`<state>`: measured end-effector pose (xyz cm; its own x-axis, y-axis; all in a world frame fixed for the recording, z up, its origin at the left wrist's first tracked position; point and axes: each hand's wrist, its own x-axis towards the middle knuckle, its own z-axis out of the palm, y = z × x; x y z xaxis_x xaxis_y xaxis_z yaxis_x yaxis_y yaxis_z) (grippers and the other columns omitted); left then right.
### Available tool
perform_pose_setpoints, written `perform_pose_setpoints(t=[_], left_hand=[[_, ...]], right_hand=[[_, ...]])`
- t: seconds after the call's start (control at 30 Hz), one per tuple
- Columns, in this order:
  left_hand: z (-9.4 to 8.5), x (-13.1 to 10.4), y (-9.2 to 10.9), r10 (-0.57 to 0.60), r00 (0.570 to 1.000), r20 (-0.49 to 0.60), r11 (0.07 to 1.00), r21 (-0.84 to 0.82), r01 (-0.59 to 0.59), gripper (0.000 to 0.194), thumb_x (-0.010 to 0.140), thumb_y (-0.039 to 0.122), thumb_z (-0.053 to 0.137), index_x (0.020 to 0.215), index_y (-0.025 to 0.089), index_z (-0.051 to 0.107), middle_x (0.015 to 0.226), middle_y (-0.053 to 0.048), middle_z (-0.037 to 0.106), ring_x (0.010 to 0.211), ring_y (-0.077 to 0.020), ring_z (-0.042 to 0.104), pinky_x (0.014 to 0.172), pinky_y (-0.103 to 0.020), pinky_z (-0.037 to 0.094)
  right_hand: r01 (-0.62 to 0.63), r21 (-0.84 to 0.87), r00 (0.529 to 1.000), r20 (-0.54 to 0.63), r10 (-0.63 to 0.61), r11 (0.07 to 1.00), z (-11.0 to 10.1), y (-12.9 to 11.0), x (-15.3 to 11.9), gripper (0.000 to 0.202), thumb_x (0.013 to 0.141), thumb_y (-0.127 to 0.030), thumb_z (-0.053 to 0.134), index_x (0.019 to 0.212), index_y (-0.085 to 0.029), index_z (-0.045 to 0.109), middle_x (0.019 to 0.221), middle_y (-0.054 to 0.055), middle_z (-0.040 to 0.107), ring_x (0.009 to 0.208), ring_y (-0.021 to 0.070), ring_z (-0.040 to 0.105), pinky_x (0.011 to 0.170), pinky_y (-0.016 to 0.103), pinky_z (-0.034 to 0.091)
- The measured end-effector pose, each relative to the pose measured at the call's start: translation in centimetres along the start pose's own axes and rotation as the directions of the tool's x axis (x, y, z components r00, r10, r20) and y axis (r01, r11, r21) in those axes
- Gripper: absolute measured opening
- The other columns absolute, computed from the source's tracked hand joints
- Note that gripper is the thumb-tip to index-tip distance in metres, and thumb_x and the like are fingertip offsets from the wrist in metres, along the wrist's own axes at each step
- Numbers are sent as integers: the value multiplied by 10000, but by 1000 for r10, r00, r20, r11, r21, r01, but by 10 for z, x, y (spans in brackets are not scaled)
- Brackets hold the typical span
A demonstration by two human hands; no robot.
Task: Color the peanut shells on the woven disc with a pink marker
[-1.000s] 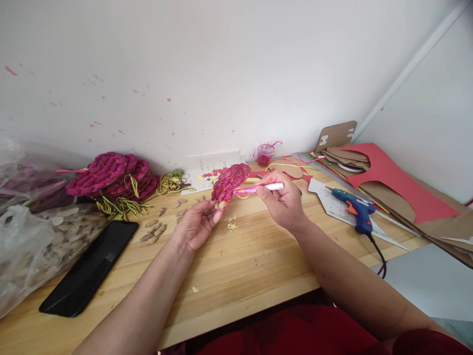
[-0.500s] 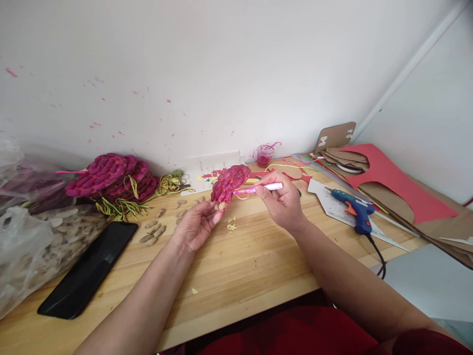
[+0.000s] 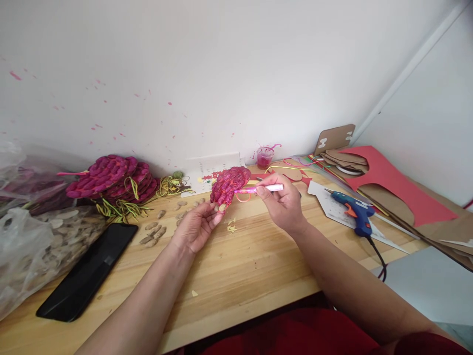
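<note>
- The left hand (image 3: 195, 227), at the centre of the frame, pinches the lower edge of a pink bumpy piece (image 3: 231, 182); probably this grip leaves its front face free.
- The piece is tilted above the tabletop (image 3: 240, 266); its rounded lumps look glossy, and one pale lump (image 3: 222, 207) sits beside the fingertips.
- The right hand (image 3: 281, 202) pinches a slim pen-shaped tool (image 3: 275, 187), white behind and shiny pink in front. It is held like for writing, I think for fine control. The tip meets the piece's right edge in view, but I cannot tell if it touches.
- Similar rough pieces (image 3: 111, 177) are stacked at the left, perhaps to save space.
- Wrinkled peanuts (image 3: 151, 234) lie loose, left of centre.
- A clear cup (image 3: 264, 158) with pink liquid stands near the wall.
</note>
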<state>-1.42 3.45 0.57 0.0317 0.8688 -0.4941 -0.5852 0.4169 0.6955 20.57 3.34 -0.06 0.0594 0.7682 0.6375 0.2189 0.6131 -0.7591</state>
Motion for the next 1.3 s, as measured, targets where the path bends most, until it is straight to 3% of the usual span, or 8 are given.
perform_pose_setpoints(t=[0.17,0.3,0.47,0.57,0.83,1.17,1.3], left_hand=[[1,0,-1,21,1000,-20,999,38,-20,113,762,20,695,799,127,688,669,-50,718,555,-125,694,537,-174,607],[-3,4,-5,133,991,20,987,89,-134,85,702,75,776,751,104,712,682,-47,719,554,-115,679,551,-187,608],[-8,6,-9,327,940,99,924,174,-340,339,557,264,942,795,111,756,716,-28,723,614,-137,693,594,-228,619],[-7,2,-9,390,915,102,885,232,-403,446,520,363,972,831,118,767,755,-36,735,638,-145,686,608,-247,615],[-3,-2,-11,387,916,107,870,285,-401,443,536,380,953,851,132,766,772,-51,746,644,-157,679,637,-274,594],[-3,0,-9,372,924,86,891,248,-382,426,521,344,946,837,128,759,770,-51,751,637,-149,676,630,-267,599],[-2,-2,-9,369,926,79,894,244,-377,431,514,345,957,827,133,751,763,-46,747,635,-149,677,631,-265,593]], right_hand=[[44,-64,999,0,-44,997,0,-2,-1,101,977,-343,689,969,-248,653,892,18,721,788,180,657,735,362,510],[172,-200,985,31,-170,965,1,-10,1,50,969,-270,683,941,-238,658,889,29,731,832,191,664,760,365,521],[287,-291,958,103,-268,913,3,-19,3,44,965,-219,673,925,-235,666,849,24,736,832,193,650,755,352,529],[335,-313,942,140,-306,889,3,-19,2,59,966,-201,659,932,-247,671,834,19,733,832,201,640,773,364,533],[255,-323,963,166,-211,911,4,-18,2,84,975,-263,654,892,-263,659,819,20,742,827,217,649,765,383,529],[245,-308,969,106,-222,919,4,-21,1,65,968,-254,662,904,-253,651,848,22,750,816,201,672,746,364,524],[180,-270,981,120,-152,946,6,-20,0,72,964,-278,666,898,-251,659,849,20,746,807,200,681,749,362,526]])
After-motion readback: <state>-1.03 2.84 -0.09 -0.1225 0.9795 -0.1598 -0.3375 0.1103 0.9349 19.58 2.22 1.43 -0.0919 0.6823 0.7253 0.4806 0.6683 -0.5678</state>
